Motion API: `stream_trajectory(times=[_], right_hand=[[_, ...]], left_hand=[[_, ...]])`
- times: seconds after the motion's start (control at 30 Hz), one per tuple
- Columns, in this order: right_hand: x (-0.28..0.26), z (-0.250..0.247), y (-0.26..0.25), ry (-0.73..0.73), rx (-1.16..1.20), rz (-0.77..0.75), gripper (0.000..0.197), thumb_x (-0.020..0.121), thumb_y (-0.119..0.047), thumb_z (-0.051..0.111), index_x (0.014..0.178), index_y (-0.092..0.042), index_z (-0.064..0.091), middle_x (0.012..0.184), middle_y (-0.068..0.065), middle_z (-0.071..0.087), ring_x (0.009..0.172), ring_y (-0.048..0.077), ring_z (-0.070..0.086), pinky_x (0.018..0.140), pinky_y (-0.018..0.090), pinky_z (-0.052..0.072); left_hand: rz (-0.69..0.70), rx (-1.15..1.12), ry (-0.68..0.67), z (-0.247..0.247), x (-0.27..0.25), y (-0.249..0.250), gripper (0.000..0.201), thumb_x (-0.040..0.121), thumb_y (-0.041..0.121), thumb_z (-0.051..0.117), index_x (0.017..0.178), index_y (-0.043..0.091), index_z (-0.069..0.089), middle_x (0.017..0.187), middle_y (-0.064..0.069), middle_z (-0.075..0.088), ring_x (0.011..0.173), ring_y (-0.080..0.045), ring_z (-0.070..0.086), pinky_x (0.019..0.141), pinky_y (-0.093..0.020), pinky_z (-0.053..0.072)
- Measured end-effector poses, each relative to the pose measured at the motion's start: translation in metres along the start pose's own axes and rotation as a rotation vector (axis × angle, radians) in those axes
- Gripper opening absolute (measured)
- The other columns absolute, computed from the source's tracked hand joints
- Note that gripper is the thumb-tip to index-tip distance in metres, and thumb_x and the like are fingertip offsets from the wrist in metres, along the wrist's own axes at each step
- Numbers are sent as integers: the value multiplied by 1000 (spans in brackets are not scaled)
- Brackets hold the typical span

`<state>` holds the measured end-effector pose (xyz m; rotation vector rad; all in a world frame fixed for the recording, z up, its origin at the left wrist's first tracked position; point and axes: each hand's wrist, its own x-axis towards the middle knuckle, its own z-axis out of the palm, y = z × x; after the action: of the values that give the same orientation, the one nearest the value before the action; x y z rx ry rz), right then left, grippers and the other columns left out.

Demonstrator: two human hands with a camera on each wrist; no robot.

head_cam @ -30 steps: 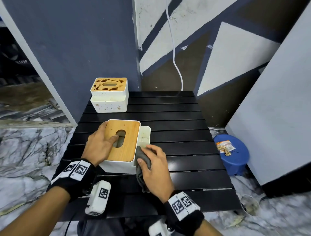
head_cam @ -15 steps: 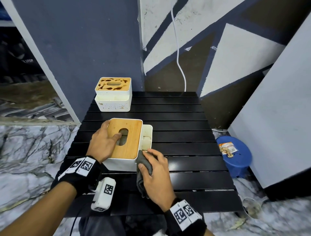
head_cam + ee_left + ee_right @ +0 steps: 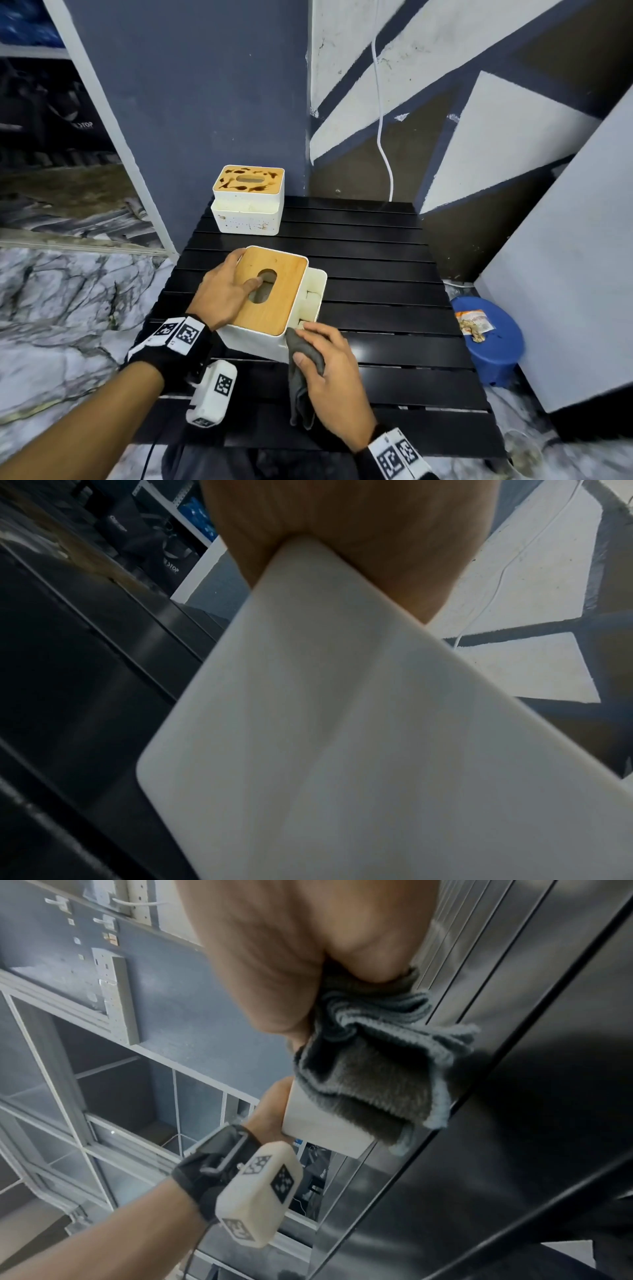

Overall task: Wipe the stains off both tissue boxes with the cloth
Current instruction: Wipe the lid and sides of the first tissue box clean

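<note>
The near tissue box (image 3: 274,301) is white with a clean wooden lid and sits tilted on the black slatted table (image 3: 394,298). My left hand (image 3: 222,291) grips its left side, thumb tip in the lid's slot; the box's white wall (image 3: 342,737) fills the left wrist view. My right hand (image 3: 329,373) holds the grey cloth (image 3: 303,370) and presses it on the box's near right corner (image 3: 325,1131), the cloth (image 3: 373,1074) bunched under the palm. A second white tissue box (image 3: 248,200) stands at the table's far left, its wooden lid covered in dark brown stains.
A blue stool (image 3: 489,339) with a snack packet on it stands on the floor right of the table. A white cable (image 3: 382,120) hangs down the painted wall behind. A grey panel (image 3: 565,274) leans at the right. Marble floor lies to the left.
The near box has turned a little clockwise under my left hand. My right hand with the cloth has stayed at the box's near right corner, shifting slightly along it.
</note>
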<state>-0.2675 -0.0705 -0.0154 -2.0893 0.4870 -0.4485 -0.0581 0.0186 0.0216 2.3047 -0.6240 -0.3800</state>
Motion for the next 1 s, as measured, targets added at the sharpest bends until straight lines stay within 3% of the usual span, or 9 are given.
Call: stream_trajectory(times=[0.1, 0.2, 0.3, 0.4, 0.47, 0.57, 0.63, 0.8, 1.0], right_hand=[[2, -16, -1, -44, 153, 13, 30, 90, -15, 62, 117, -28, 65, 122, -19, 55, 114, -6, 50, 103, 17, 36], [17, -45, -8, 67, 292, 46, 30, 89, -12, 63, 112, -31, 64, 114, -14, 64, 108, 0, 58, 100, 27, 44], [45, -69, -21, 162, 150, -83, 29, 89, -13, 64, 114, -28, 62, 117, -15, 63, 110, 1, 57, 99, 24, 43], [69, -66, -36, 100, -171, -293, 32, 90, -21, 62, 121, -27, 60, 131, -14, 53, 121, 4, 45, 105, 16, 30], [76, -49, -41, -11, -318, -368, 34, 92, -25, 57, 126, -26, 58, 137, -11, 48, 123, 8, 39, 107, 15, 25], [75, -17, -40, -138, -520, -437, 39, 91, -37, 44, 125, -26, 59, 140, -6, 48, 126, 19, 40, 109, 34, 34], [71, -4, -34, -169, -601, -432, 45, 90, -43, 38, 127, -27, 57, 139, -6, 51, 131, 21, 40, 110, 43, 34], [70, -4, -30, -140, -628, -422, 46, 89, -42, 36, 127, -29, 58, 135, -9, 55, 130, 17, 42, 111, 37, 32], [92, -21, -18, -64, -696, -401, 38, 87, -34, 47, 121, -26, 63, 125, -9, 61, 118, 18, 48, 101, 39, 39]], left_hand=[[13, 0, -113, -9, 7, -3, 62, 93, 46, 64, 147, 45, 35, 140, -8, 55, 122, -29, 53, 106, -46, 43], [34, 73, -268, -21, 10, 1, 69, 88, 63, 60, 147, 60, 25, 145, -4, 52, 125, -27, 52, 110, -45, 40], [66, 13, -226, -30, 10, 4, 82, 75, 82, 50, 149, 61, 20, 153, 8, 46, 140, -23, 43, 118, -51, 30], [27, -173, 67, -25, -6, -2, 73, 89, 57, 64, 153, 41, 32, 152, 4, 48, 141, -19, 42, 118, -44, 31], [-23, -202, 175, -12, -28, -8, 74, 89, 42, 71, 153, 29, 37, 153, -2, 45, 141, -19, 42, 116, -39, 32], [-91, -259, 180, 8, -50, -13, 73, 90, 31, 72, 152, 18, 36, 151, -7, 39, 138, -22, 41, 113, -33, 31], [-97, -322, 189, 16, -51, -12, 67, 93, 22, 67, 152, 17, 35, 145, -4, 35, 127, -17, 43, 104, -26, 32], [-125, -421, 218, 21, -46, -6, 51, 92, 10, 62, 139, 17, 43, 126, 1, 33, 113, -15, 46, 98, -28, 37], [-128, -402, 222, 21, -45, -3, 45, 92, 11, 62, 132, 19, 44, 124, 1, 34, 106, -13, 43, 90, -25, 32]])
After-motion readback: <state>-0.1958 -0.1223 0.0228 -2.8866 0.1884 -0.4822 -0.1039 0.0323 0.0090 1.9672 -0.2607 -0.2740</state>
